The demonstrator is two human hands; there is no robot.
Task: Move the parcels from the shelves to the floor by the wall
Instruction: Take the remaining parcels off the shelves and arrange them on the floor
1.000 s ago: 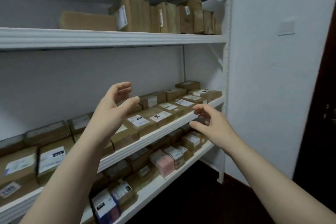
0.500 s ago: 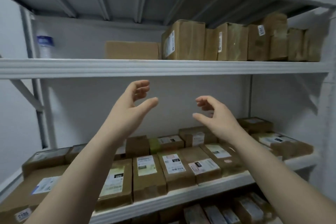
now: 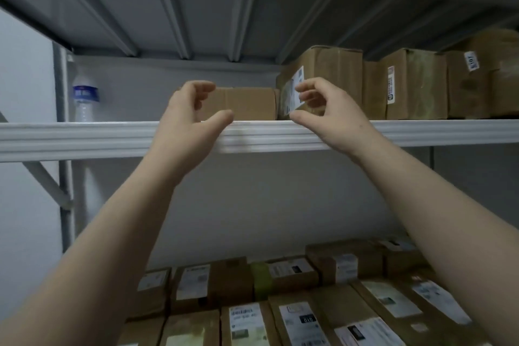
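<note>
A low flat cardboard parcel (image 3: 247, 103) lies on the upper shelf (image 3: 84, 139). Both my arms are raised to that shelf's front edge. My left hand (image 3: 188, 123) hovers in front of the parcel's left end, fingers loosely curved, holding nothing. My right hand (image 3: 325, 118) hovers at its right end, in front of a taller labelled box (image 3: 325, 76), fingers also curved and empty. Neither hand plainly touches the parcel. More tall boxes (image 3: 415, 84) line the upper shelf to the right.
A plastic water bottle (image 3: 85, 98) stands at the upper shelf's left end beside the grey upright post (image 3: 63, 87). Several labelled parcels (image 3: 247, 320) fill the lower shelf. Another shelf's ribbed underside (image 3: 196, 8) is close overhead.
My view has tilted up from the lower shelves to the upper shelf. Both hands rose from mid-height to the upper shelf's edge, either side of the flat parcel.
</note>
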